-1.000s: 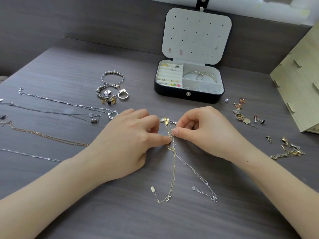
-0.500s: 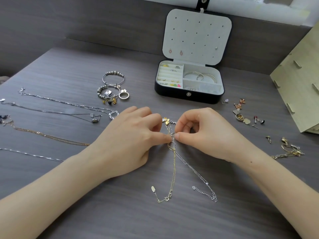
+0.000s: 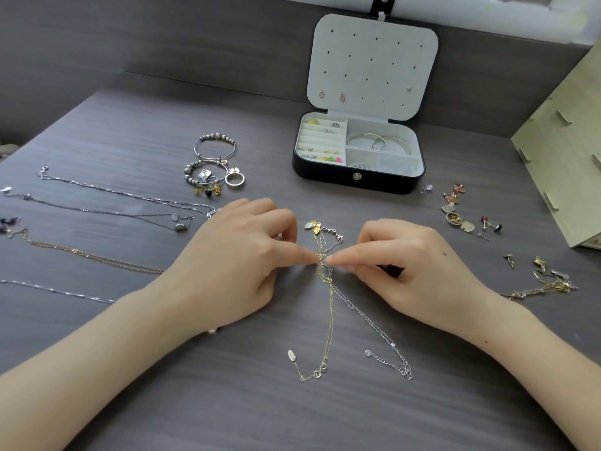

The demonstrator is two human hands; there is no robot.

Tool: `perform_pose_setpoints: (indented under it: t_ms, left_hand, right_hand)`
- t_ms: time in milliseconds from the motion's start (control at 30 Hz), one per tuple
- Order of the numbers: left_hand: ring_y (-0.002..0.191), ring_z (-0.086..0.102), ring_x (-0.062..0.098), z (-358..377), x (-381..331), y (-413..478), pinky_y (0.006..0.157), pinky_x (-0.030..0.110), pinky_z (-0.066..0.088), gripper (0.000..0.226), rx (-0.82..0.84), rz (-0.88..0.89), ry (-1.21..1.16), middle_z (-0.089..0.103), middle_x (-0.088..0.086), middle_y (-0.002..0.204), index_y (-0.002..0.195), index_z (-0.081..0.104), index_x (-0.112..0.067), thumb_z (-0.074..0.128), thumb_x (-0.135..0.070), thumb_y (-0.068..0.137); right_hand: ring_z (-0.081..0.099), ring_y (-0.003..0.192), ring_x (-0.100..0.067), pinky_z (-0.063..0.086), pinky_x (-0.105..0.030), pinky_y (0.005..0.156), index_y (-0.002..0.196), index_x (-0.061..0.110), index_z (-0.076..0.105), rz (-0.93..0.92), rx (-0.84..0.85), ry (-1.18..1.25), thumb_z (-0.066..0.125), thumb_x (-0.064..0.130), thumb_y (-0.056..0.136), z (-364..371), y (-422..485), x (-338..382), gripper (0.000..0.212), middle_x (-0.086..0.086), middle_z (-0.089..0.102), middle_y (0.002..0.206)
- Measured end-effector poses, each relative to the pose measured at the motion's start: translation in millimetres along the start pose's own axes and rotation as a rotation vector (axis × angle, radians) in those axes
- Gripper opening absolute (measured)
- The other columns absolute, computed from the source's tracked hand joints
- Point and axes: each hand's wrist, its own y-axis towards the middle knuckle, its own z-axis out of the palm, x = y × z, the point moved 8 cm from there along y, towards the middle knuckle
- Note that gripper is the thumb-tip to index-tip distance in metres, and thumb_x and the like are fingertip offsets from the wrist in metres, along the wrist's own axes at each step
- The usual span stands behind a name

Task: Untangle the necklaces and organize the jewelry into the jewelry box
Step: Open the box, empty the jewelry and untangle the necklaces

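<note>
the left hand (image 3: pixel 234 265) and the right hand (image 3: pixel 409 265) meet fingertip to fingertip in the middle of the table (image 3: pixel 162 402). each pinches the knot (image 3: pixel 322 259) between thumb and forefinger, with the other fingers curled in. the knot is where a gold necklace (image 3: pixel 330 315) and a silver necklace (image 3: pixel 369 319) cross and twist together, right between the two hands.

from the knot both chains trail back toward the person and lie flat between the wrists, the gold one nearer the left wrist and the silver one nearer the right. their clasp ends rest apart. just beyond the fingertips lies a small gold leaf pendant (image 3: pixel 313 225), with a short bit of silver chain beside it.

beyond the left hand sit two beaded bracelets (image 3: pixel 214 146) and a ring (image 3: pixel 234 179), close together. out past the left wrist four more necklaces (image 3: pixel 97 211) lie stretched in rough rows, apart from one another.

beyond both hands, a little toward the right one, stands the jewelry box (image 3: pixel 357 182), its lid (image 3: pixel 372 60) upright. bangles (image 3: pixel 377 141) lie in its far right compartment and small pieces sit in the ring rolls on its left side.

out past the right hand lie loose earrings (image 3: pixel 455 203), and nearer the right wrist a small heap of gold chain (image 3: pixel 546 283). a pale wooden board (image 3: pixel 566 151) leans at the far right.
</note>
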Motion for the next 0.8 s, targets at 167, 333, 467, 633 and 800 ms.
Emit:
perform_pose_setpoints:
  t_ms: [167,333,467,633,800]
  left_hand:
    - [0.061,0.048,0.025,-0.4,-3.4,1.8,0.057,0.028,0.031,0.056,0.009,0.026,0.021,0.059,0.002,0.076,0.093,0.075,-0.024,0.03,-0.007,0.065]
    - [0.061,0.051,0.025,2.2,-4.6,3.5,0.056,0.028,0.03,0.056,0.037,0.044,0.039,0.059,0.001,0.076,0.093,0.075,-0.026,0.03,-0.008,0.065]
    - [0.062,0.051,0.026,3.6,-5.7,3.3,0.055,0.029,0.033,0.053,0.064,0.081,0.104,0.059,0.002,0.076,0.093,0.075,-0.026,0.032,-0.01,0.065]
    - [0.063,0.053,0.027,1.1,-9.8,2.5,0.053,0.034,0.038,0.05,0.059,0.122,0.166,0.058,0.004,0.076,0.091,0.074,-0.021,0.033,-0.009,0.067]
    - [0.063,0.053,0.027,1.4,-8.8,1.3,0.054,0.032,0.036,0.049,0.059,0.131,0.176,0.058,0.004,0.076,0.092,0.074,-0.021,0.034,-0.008,0.067]
  right_hand:
    - [0.042,0.059,-0.011,0.036,-0.028,0.051,0.095,0.028,0.075,-0.035,0.006,-0.033,0.052,0.023,0.087,2.0,0.2,1.1,0.025,0.008,0.047,0.067]
    - [0.038,0.06,-0.007,0.035,-0.025,0.052,0.095,0.028,0.075,-0.032,0.011,-0.031,0.052,0.024,0.086,3.5,0.4,-0.4,0.025,0.007,0.049,0.067]
    - [0.039,0.06,-0.008,0.036,-0.025,0.052,0.095,0.027,0.075,-0.038,0.031,-0.039,0.052,0.022,0.086,3.6,0.4,0.1,0.025,0.006,0.05,0.067]
    - [0.043,0.059,-0.012,0.037,-0.027,0.052,0.093,0.025,0.075,-0.066,0.05,-0.093,0.06,0.009,0.081,4.4,0.4,3.3,0.025,0.003,0.051,0.066]
    - [0.043,0.059,-0.01,0.036,-0.025,0.054,0.088,0.022,0.075,-0.064,0.06,-0.069,0.06,0.004,0.078,2.6,0.2,3.8,0.025,0.004,0.054,0.067]
